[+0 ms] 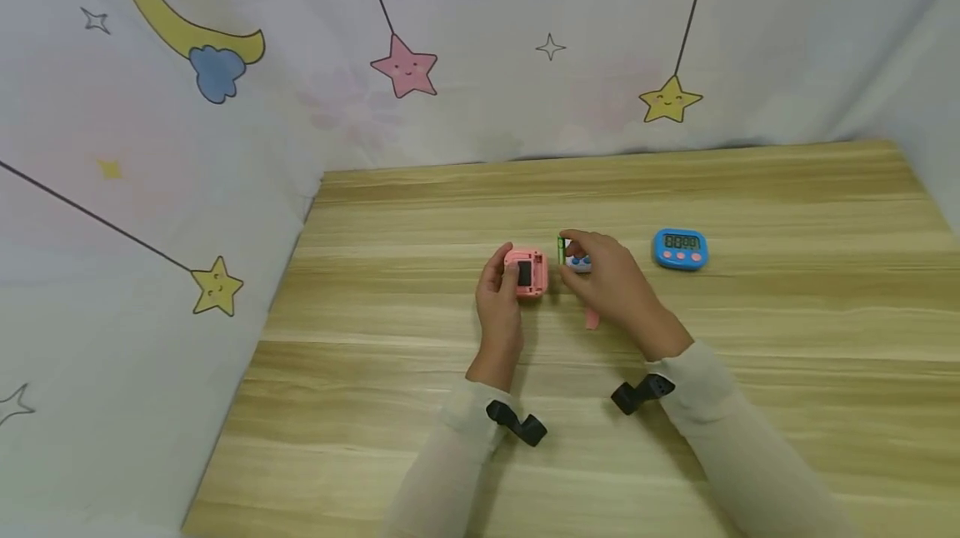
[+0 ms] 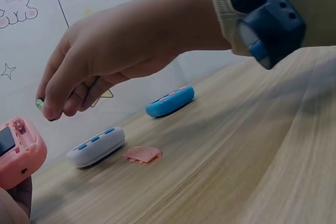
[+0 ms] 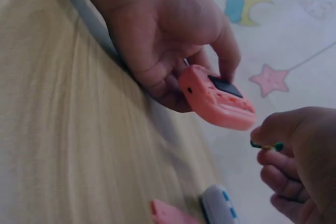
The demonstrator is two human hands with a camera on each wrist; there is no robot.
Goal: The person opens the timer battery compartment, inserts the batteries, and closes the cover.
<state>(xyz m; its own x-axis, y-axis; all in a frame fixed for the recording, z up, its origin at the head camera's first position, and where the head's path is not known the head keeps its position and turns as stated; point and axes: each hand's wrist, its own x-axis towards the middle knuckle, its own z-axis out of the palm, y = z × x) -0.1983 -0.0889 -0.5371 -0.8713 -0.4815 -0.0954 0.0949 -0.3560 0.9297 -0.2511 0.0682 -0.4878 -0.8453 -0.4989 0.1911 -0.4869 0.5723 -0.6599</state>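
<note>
My left hand (image 1: 498, 305) grips a pink digital timer (image 1: 538, 270) with its back turned up, the thumb near a dark square on it. The battery slot (image 2: 21, 127) along its side lies uncovered. Just right of the timer, my right hand (image 1: 611, 276) pinches a small green battery (image 1: 561, 251) between thumb and fingertips. The battery is held apart from the slot, above the table. In the right wrist view most of the battery (image 3: 268, 145) shows between the fingers.
Under my right hand lies a white timer (image 2: 96, 147) with blue buttons, partly hidden in the head view. Near it is a pink battery cover (image 2: 143, 154). A blue timer (image 1: 680, 250) with pink buttons sits farther right on the wooden table (image 1: 375, 405). A printed cloth (image 1: 480, 105) stands behind.
</note>
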